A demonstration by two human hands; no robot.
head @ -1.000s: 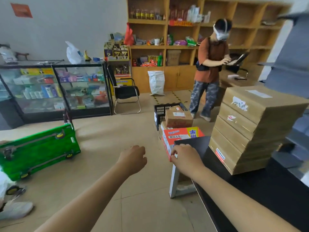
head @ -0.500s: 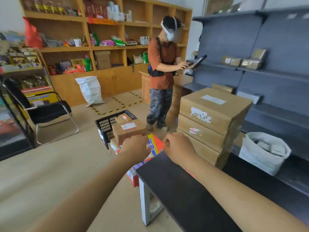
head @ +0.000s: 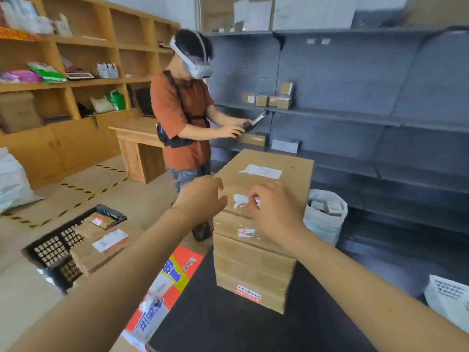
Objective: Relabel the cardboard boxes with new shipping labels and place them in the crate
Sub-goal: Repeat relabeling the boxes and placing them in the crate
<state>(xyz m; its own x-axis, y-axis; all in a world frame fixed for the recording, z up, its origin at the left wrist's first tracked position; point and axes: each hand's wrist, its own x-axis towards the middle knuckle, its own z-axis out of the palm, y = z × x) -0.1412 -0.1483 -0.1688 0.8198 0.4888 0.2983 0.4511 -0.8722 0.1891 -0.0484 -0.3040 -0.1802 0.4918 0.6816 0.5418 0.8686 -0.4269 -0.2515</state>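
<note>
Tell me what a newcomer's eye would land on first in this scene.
First, the stack of cardboard boxes on the black table, with the left hand at the top box's near left corner and the right hand picking at a torn white label on its front. Next, the person in the orange shirt standing behind the stack. Lower left, a black crate on the floor already holds boxes.

Both hands, left hand (head: 200, 196) and right hand (head: 274, 209), meet the top box (head: 266, 174) of a stack (head: 253, 260) standing on the table (head: 228, 321) below them, with the crate (head: 61, 247) holding boxes down to their left, a standing person (head: 185, 123) beyond, and a bag (head: 324, 217) to their right.
</note>
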